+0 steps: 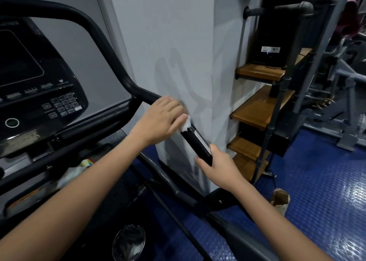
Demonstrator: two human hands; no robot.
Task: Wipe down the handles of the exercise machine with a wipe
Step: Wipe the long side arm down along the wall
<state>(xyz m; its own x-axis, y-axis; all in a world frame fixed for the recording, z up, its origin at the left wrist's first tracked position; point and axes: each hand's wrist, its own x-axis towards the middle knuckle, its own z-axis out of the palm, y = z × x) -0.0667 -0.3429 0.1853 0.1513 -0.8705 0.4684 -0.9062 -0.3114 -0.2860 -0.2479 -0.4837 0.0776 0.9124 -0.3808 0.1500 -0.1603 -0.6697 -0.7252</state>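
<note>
Here, two hands on one handle [196,141] — left hand [160,120] pressing one wipe [186,125], right hand [219,165] gripping end.

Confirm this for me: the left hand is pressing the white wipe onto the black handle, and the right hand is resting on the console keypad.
One part is wrong. The left hand does press the white wipe onto the black handle, but the right hand is not on the console keypad. The head view shows it gripping the handle's near end, below the wipe.
</note>
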